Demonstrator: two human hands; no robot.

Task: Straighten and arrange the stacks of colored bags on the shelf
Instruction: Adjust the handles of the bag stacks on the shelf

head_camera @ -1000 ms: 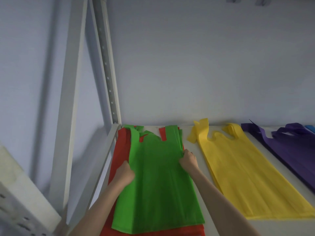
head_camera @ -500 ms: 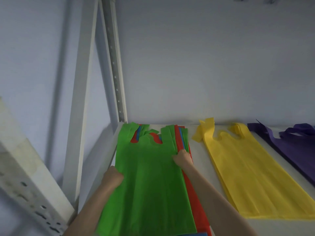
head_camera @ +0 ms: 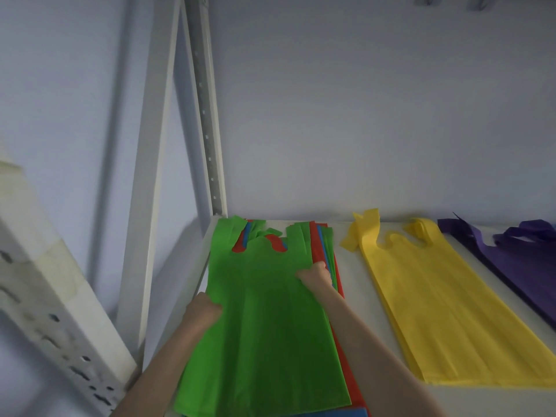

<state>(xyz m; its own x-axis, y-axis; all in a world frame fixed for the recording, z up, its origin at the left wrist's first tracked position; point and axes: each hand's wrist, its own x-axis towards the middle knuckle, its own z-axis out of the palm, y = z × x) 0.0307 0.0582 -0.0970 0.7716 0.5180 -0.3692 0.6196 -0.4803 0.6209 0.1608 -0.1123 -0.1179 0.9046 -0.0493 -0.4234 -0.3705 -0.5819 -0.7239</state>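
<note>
Shelf (head_camera: 355,296) white, against pale wall. Yellow bags (head_camera: 445,311) flat mid-shelf; purple bags (head_camera: 523,260) far right, partly cut off. Green stack (head_camera: 264,326) at shelf's left end beside upright post (head_camera: 207,115), red and blue bags peeking out beneath, right edges uneven. Left hand (head_camera: 203,311) curled, gripping stack's left edge. Right hand (head_camera: 314,275) curled, gripping stack's right edge.

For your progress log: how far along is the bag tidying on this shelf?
Looks done: the yellow stack lies flat and apart, only its left handle splayed. In hand: the left hand and right hand grip the sides of the green bags; red bags and blue bags poke out unevenly beneath. Left: squaring that pile, and the purple stack, whose handles look rumpled.
</note>
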